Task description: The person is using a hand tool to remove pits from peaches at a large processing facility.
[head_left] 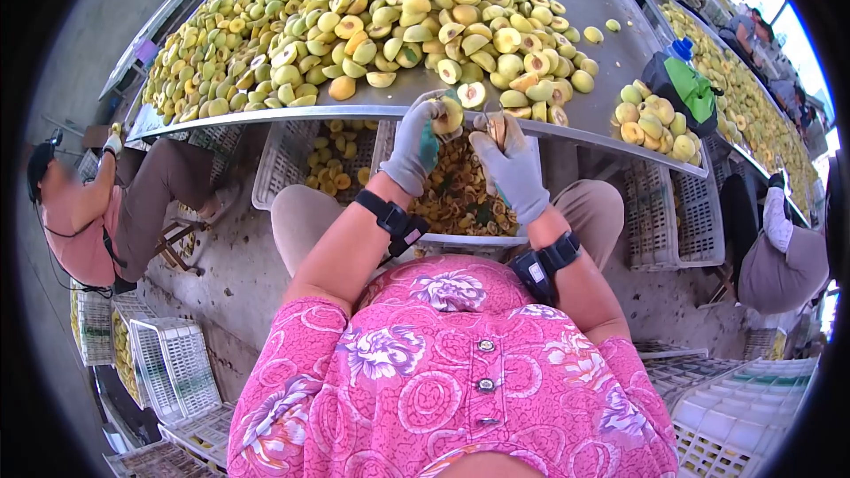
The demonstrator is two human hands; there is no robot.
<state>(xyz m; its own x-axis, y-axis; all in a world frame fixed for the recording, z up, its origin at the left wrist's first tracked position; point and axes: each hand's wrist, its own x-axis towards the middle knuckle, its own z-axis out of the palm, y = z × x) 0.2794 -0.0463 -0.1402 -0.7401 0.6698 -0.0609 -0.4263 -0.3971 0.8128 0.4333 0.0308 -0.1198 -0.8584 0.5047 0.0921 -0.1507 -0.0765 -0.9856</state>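
My left hand (414, 146), in a grey glove with green-stained fingers, is closed on a yellow peach half (449, 115) at the table's front edge. Close beside it, my right hand (512, 164), also gloved, has its fingers closed round something small and brownish with a thin dark tip; its kind is too small to make out. Just beyond both hands lies a large heap of halved peaches (416, 13) on the metal table (390, 99). Below the hands, between my knees, a crate (469, 240) holds pits and brown scraps (465, 186).
Another crate (274, 173) with peach halves stands under the table to the left. At the table's right corner are a small peach pile (655, 124) and a green-and-black bag (686, 88). People sit at left (84, 204) and right (784, 257). Stacked crates (181, 367) stand behind.
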